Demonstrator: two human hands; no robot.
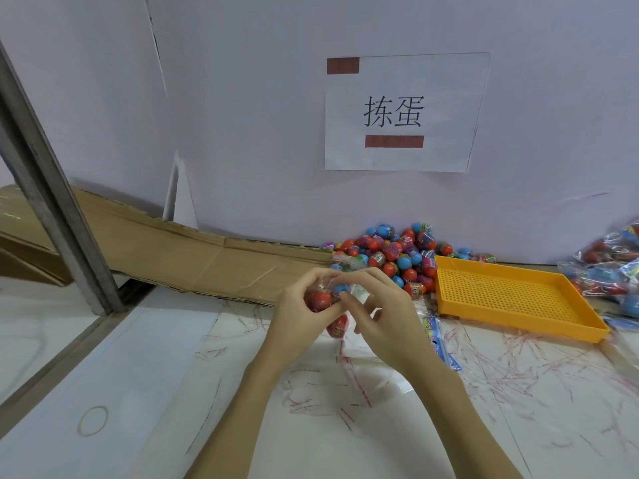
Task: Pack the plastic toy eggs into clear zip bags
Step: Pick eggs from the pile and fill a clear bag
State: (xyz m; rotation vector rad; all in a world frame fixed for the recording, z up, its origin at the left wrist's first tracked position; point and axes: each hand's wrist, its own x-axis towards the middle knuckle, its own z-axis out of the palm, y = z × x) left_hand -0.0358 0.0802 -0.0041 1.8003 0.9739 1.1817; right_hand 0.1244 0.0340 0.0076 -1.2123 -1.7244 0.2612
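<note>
Clear plastic crinkles between my fingers: I hold a small zip bag [340, 292] up over the table [138, 357], both hands curled round it. My left hand [304, 309] grips the side with a red egg [320, 300] pressed inside, and my right hand [377, 309] pinches the other side near a blue egg [342, 288]. Another red egg [337, 324] shows just below my hands; whether it sits in the same bag I cannot tell. Whether the zip is closed I cannot tell either.

I judge the job partly done. Filled bags [608, 271] lie heaped at the far right, past the yellow tray [518, 333], which holds nothing I can see. A big pile of loose eggs [397, 254] still waits against the wall behind my hands, so plenty is left. Empty bags [363, 375] are spread flat on the table under my wrists, ready for the next rounds.
</note>
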